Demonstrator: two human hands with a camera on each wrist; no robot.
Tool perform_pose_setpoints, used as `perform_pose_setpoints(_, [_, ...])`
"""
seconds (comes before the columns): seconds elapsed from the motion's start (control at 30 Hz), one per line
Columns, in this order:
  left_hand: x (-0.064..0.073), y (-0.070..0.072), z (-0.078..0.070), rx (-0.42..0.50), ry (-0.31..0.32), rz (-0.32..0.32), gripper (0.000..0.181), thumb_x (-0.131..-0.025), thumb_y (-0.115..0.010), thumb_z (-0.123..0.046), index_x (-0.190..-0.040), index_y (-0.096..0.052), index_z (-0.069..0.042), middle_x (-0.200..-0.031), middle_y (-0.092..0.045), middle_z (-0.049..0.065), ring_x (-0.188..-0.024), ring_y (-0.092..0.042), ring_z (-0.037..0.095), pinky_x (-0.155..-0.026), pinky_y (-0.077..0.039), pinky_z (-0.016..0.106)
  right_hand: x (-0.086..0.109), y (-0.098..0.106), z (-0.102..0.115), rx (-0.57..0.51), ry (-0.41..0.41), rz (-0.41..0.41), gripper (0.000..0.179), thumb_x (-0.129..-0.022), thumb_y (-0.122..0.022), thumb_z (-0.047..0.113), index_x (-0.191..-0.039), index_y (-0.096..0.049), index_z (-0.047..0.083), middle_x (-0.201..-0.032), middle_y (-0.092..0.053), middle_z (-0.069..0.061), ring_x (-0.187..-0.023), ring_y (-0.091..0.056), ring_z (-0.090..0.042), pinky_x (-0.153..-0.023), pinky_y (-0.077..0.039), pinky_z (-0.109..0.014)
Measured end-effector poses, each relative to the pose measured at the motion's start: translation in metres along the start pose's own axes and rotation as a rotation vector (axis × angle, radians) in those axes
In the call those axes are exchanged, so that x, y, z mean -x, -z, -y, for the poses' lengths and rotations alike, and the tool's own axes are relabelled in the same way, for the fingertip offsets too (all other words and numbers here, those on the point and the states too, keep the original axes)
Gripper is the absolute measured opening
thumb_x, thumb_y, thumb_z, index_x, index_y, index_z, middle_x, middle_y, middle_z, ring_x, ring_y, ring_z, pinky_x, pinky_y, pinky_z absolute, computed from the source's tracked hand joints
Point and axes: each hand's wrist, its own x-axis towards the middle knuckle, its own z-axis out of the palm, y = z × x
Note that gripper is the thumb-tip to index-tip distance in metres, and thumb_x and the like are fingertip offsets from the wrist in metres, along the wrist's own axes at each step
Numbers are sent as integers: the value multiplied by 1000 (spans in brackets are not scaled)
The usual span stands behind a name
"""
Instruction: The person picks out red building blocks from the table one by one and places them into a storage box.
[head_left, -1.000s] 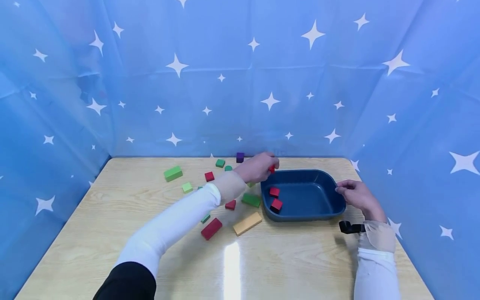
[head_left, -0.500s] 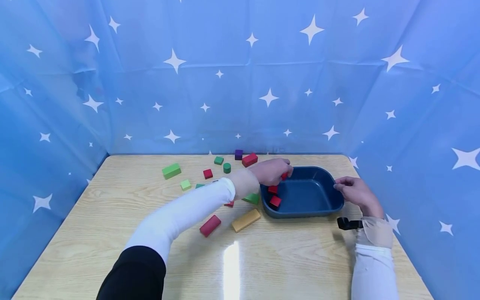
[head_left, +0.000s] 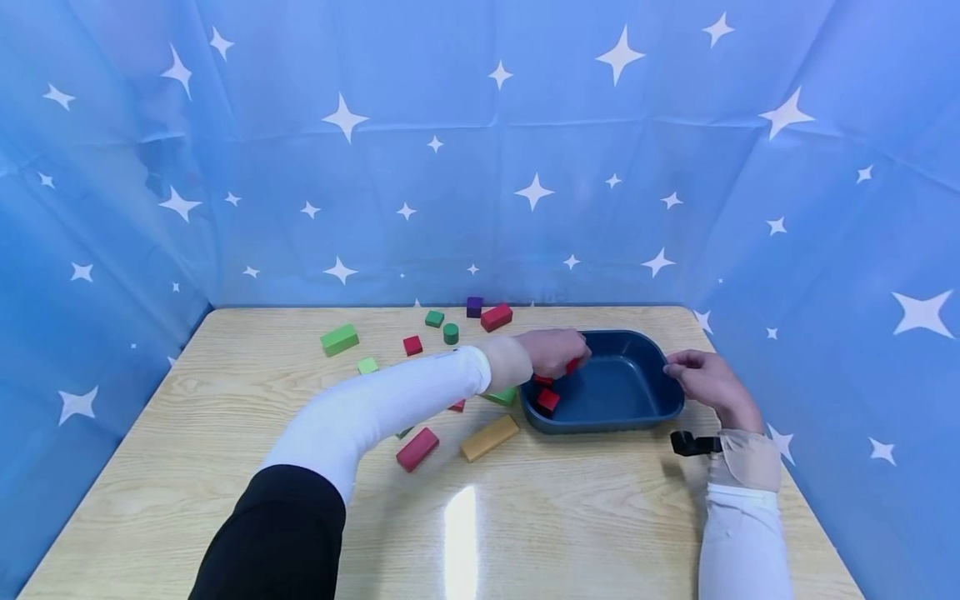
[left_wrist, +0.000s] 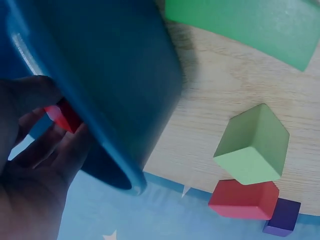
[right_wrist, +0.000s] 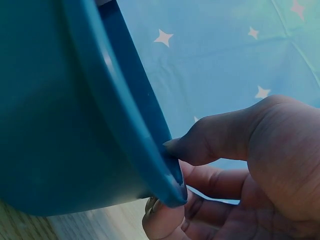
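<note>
Over the left end of a dark blue plastic bin, my left hand pinches a small red block between thumb and fingers. The left wrist view has this block just inside the bin's rim. Below the hand lie two red cubes in the bin: one red cube shows well, the other is partly covered by the hand. My right hand grips the bin's right rim, its thumb on the inner side and fingers under the outer lip in the right wrist view.
Left of the bin, several coloured blocks lie scattered on the wooden table, among them a yellow block, a dark red block, a light green block and a purple cube. A starry blue curtain surrounds the table's back and sides.
My left hand has moved right and lower, carrying the red block from the bin's back left corner to inside its rim. My right hand keeps its hold on the rim.
</note>
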Motion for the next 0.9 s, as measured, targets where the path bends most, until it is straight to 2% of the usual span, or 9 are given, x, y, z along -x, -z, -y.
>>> perform_pose_setpoints(0.17, [-3,-3,1,23,-2,41,17,-100,-61,-6,-113,-69,-14,-108,-65,-4,-95,-60,12,-82,-52,23,-1,1,2,7,-1,5,45,-107,-48,23,-137,-52,-10,-80,-57,4,-71,-53,-10,-67,-49,-29])
perform_pose_setpoints(0.33, [-6,-8,0,30,32,85,13,-101,-59,-7,-104,-65,-18,-103,-63,-4,-87,-58,12,-74,-50,24,-2,0,3,7,-5,5,45,-107,-48,24,-137,-53,-9,-84,-59,2,-74,-54,-10,-68,-50,-29])
perform_pose_setpoints(0.4, [-8,-10,-1,33,38,87,12,-102,-58,-8,-101,-64,-19,-101,-62,-4,-85,-57,12,-72,-49,24,-2,0,4,18,-1,1,45,-107,-49,24,-136,-54,-9,-89,-61,0,-76,-55,-10,-68,-50,-28])
perform_pose_setpoints(0.53, [-6,-12,-3,41,32,83,10,-102,-59,-10,-102,-64,-19,-100,-62,-4,-83,-56,12,-71,-48,24,-2,-1,3,13,-11,6,44,-107,-48,23,-137,-53,-9,-88,-61,-1,-75,-55,-10,-68,-50,-28])
perform_pose_setpoints(0.63, [-7,-14,-3,36,27,76,12,-101,-62,-14,-112,-65,-20,-104,-63,-4,-86,-57,11,-73,-49,23,-1,-1,2,8,-19,7,44,-107,-49,24,-136,-54,-9,-88,-61,0,-76,-55,-10,-68,-50,-28])
perform_pose_setpoints(0.77, [-9,-16,-4,-25,22,64,35,-99,-68,-30,-132,-61,-26,-119,-60,-5,-98,-56,9,-86,-50,24,-1,-1,1,6,-25,7,44,-107,-49,25,-136,-54,-8,-88,-60,0,-76,-55,-11,-69,-51,-30])
perform_pose_setpoints(0.9, [-6,-13,-7,-59,4,37,50,-96,-70,-42,-143,-55,-31,-134,-54,-3,-111,-53,10,-99,-48,26,-1,0,0,5,-25,9,44,-107,-48,25,-136,-53,-8,-85,-59,2,-75,-55,-11,-70,-51,-30])
